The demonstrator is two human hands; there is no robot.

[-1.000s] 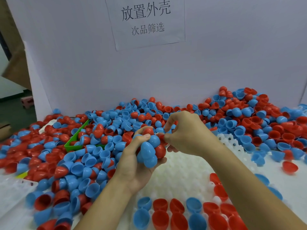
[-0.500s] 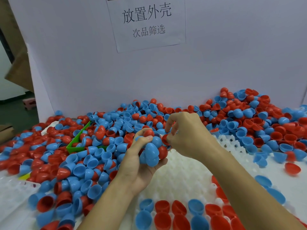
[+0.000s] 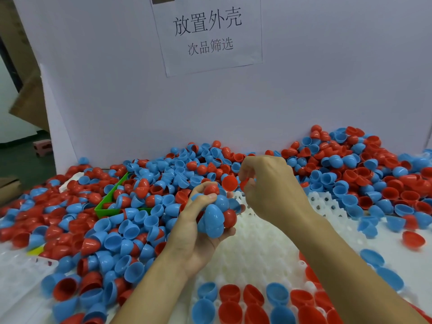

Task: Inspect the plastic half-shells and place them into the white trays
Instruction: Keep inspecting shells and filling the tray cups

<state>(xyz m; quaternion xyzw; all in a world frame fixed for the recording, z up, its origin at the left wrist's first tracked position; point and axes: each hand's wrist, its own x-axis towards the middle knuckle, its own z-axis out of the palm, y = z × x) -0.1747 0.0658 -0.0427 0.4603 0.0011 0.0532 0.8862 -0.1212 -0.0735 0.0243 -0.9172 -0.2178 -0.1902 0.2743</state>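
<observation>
Risk first: my left hand (image 3: pixel 198 232) has its fingers clamped round a crammed bunch of half-shells (image 3: pixel 216 217), so one could squirt out w/ any squeeze. Right hand (image 3: pixel 271 188) fingers pinch a red half-shell (image 3: pixel 229 182) just above that bunch. White tray (image 3: pixel 252 251) lies below both hands, partly filled nearest me. Tabletop piled w/ loose shells (image 3: pixel 131 230), white board (image 3: pixel 327 90) w/ paper sign (image 3: pixel 208 31) behind
</observation>
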